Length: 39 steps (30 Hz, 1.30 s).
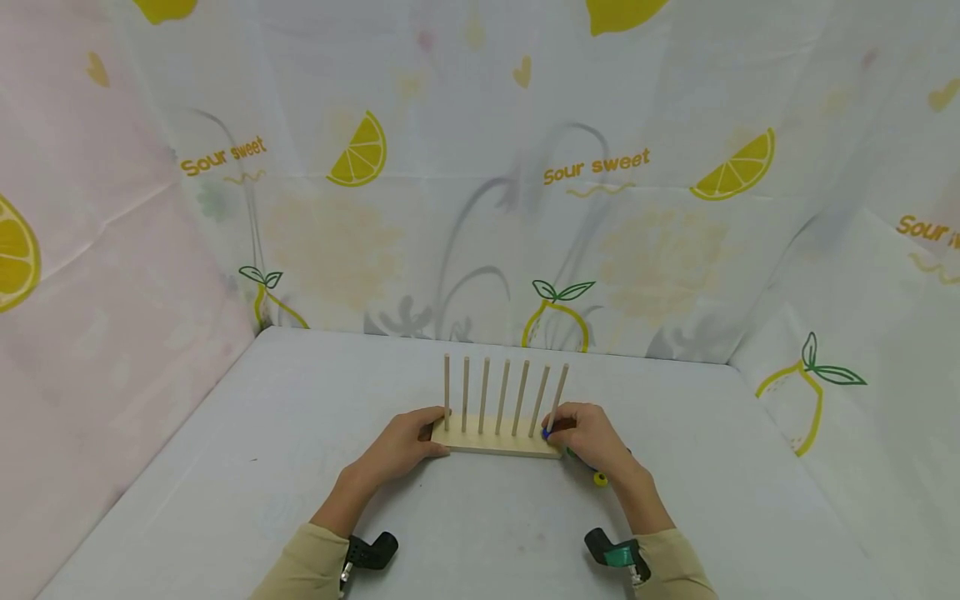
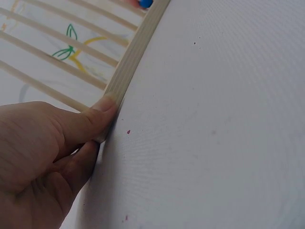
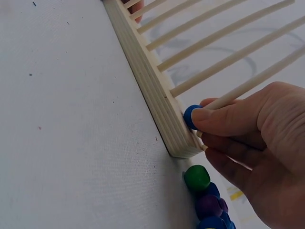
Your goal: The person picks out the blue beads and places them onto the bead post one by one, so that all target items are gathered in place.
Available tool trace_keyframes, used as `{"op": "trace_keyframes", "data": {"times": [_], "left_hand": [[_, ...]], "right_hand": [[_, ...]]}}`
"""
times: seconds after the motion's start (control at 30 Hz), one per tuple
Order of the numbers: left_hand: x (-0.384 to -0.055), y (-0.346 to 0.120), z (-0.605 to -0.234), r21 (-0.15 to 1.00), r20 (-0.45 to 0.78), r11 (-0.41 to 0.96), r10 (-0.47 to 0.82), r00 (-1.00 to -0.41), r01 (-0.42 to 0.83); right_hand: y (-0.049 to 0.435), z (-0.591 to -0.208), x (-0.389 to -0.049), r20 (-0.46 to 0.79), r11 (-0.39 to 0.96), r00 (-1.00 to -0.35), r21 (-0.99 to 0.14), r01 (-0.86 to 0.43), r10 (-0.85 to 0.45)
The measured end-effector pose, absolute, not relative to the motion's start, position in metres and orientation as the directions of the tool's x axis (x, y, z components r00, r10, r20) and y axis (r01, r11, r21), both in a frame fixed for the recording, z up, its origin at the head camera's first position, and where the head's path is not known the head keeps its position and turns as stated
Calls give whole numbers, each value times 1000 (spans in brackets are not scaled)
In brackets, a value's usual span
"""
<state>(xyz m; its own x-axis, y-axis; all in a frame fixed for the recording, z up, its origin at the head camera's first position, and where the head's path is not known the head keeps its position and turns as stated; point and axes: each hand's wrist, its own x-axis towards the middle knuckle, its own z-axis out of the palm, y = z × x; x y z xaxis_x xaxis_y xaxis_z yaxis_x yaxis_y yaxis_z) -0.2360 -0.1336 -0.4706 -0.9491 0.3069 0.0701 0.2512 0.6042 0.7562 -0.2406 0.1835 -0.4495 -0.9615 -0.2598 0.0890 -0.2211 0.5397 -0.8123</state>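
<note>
A pale wooden peg board (image 1: 495,443) with a row of several upright dowels stands on the white table. My left hand (image 1: 397,446) grips its left end; in the left wrist view the thumb lies along the front edge and the other fingers are underneath or behind. At the opposite end, my right hand (image 1: 596,437) pinches a blue bead (image 3: 190,118) between thumb and fingers. The bead is low at the foot of the rightmost dowel (image 1: 558,392), close over the base. The thumb and fingers cover part of both the bead and that dowel.
Loose beads lie just off the board's right end: a green one (image 3: 197,178), a purple one (image 3: 208,205), several blue ones and a yellow one (image 1: 600,479), partly hidden under the right hand. Lemon-printed cloth (image 1: 465,167) hangs along the table's back and sides.
</note>
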Motion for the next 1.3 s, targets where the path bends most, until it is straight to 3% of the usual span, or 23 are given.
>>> {"op": "trace_keyframes", "data": {"times": [1.3], "left_hand": [[-236,-135,-471,740,93,607,335,-938,290]], "right_hand": [[206,-447,-241,163,638,-965,-725,-259,-207]]}}
